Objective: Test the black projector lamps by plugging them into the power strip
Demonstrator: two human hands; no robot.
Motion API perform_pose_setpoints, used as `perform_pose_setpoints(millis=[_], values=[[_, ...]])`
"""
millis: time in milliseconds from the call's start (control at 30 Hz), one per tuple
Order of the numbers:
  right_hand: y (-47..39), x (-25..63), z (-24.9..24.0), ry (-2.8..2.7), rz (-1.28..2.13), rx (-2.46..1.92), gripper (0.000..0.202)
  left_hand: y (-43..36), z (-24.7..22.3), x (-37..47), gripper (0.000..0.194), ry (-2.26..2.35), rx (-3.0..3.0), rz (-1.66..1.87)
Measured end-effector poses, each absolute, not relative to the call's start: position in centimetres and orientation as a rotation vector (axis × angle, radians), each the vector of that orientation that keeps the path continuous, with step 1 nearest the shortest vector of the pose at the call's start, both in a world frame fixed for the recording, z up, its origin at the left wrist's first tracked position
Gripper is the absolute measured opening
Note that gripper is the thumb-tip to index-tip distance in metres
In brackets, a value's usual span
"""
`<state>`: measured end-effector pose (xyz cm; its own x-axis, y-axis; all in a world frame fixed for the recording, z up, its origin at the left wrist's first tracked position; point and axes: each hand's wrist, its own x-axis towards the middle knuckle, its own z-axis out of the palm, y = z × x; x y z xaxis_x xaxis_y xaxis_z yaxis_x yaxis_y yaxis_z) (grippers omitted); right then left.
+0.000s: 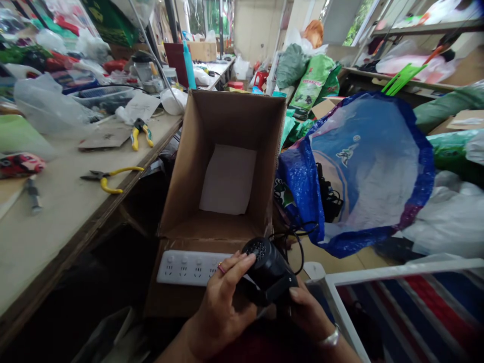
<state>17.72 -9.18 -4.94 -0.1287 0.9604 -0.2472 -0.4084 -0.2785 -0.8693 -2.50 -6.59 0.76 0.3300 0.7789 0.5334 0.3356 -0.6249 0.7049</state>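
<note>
A black cylindrical device (273, 272) with a round, dotted end and a bracket-like part along its side is held low in front of me. Its black cord (298, 242) loops off toward the blue bag. My left hand (227, 297) has its fingers against the dotted end, and a ring shows on one of them. At the lower right side of the device, my right hand (308, 307) grips it with the thumb on top; its other fingers are hidden. A white power strip (185, 267) lies on a cardboard flap just left of the device, partly covered by my left hand.
Beyond my hands stands an open cardboard box (219, 227) with a pale sheet (229, 179) at its bottom. A blue-rimmed bag (378, 151) holding black corded items is at right. Yellow-handled pliers (109, 176) and cutters (140, 133) lie on the left table (75, 201).
</note>
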Motion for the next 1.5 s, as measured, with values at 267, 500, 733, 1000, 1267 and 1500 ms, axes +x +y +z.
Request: perform_pose_setpoints(millis=[267,500,733,1000,1267,1500], values=[[-8.2,17.9,-3.2,-0.763,1.717,-0.879,0.080,-6.0,0.3,-3.5,0.061,0.817,2.070,1.215],[-7.8,19.7,-3.6,-0.917,1.688,-0.932,0.093,-6.0,0.4,-3.4,0.083,0.810,2.087,1.015],[-8.3,20.3,-3.1,-1.017,1.606,-1.052,0.095,-6.2,-0.1,-3.5,0.068,0.787,2.120,1.183],[-8.1,18.7,-1.5,-1.098,1.430,-1.183,0.087,-5.9,-1.0,-4.2,0.066,0.903,2.100,1.067],[-8.7,16.7,-0.8,-1.750,0.563,-1.177,0.068,-5.1,-5.1,-3.8,0.073,1.057,2.092,1.164],[-8.3,16.8,-0.2,-1.463,0.915,-1.285,0.067,-5.3,-2.5,-4.4,0.085,0.939,2.088,1.116]])
